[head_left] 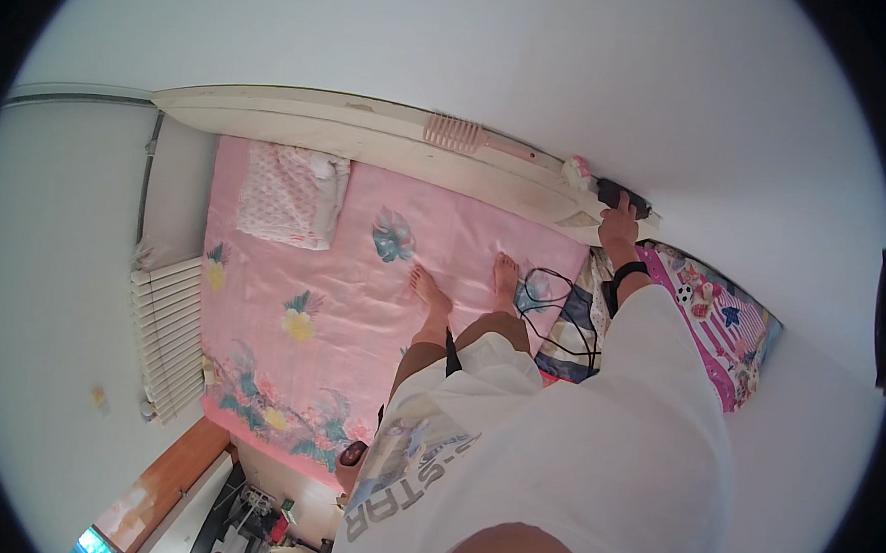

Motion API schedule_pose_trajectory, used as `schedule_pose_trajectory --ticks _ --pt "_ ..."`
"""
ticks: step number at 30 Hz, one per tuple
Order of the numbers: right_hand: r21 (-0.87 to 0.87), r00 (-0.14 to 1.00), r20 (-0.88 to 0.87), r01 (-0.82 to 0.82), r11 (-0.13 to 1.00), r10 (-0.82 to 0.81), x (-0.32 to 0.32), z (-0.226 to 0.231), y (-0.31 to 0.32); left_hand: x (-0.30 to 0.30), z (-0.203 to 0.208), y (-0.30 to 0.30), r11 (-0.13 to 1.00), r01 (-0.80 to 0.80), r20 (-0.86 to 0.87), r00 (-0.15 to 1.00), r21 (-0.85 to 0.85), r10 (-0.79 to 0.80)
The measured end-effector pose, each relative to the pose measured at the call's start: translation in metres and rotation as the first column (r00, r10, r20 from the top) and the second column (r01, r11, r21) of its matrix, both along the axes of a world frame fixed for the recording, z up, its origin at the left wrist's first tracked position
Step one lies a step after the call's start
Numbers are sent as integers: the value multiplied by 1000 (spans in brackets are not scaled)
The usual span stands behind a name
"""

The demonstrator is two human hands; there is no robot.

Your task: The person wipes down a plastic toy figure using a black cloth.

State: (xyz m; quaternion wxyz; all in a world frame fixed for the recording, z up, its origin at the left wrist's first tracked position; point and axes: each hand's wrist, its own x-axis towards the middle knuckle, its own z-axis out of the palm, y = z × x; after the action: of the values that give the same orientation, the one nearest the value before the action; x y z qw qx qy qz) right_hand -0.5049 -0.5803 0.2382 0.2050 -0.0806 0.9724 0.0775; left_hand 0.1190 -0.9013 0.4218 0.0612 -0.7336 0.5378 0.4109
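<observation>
Reaching out at the upper right, my right hand has its fingers on a small black oblong object on the headboard ledge; the grip is partly hidden and the object's kind is unclear. A black band circles that wrist. Beside the object sits a small pink and white item. Farther left along the ledge lies a pink wide-toothed comb. Low at my left side, a little of my left hand shows past the white shirt, next to a dark oval thing. Its fingers are hidden.
My bare feet stand on a bed with a pink flowered sheet. A folded white and pink quilt lies at its far left. Looped black cable and patterned bedding are at the right. A white radiator stands left.
</observation>
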Motion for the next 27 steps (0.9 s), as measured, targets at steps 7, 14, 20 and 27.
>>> schedule_pose_trajectory --ticks 7,14,20,27 --pt "-132 995 5 102 986 -102 -16 -33 23 -44 9 -15 972 181 7 983 -147 -181" --pt "-194 885 340 -266 944 319 31 23 67 -130 36 -45 840 387 -43 900 -380 -434" --pt "-522 858 290 -230 821 425 114 171 -96 -215 81 -89 655 414 -188 738 -633 -648" --pt "-846 893 6 -235 478 450 135 267 -256 -284 146 -111 709 350 -499 524 -613 -690"
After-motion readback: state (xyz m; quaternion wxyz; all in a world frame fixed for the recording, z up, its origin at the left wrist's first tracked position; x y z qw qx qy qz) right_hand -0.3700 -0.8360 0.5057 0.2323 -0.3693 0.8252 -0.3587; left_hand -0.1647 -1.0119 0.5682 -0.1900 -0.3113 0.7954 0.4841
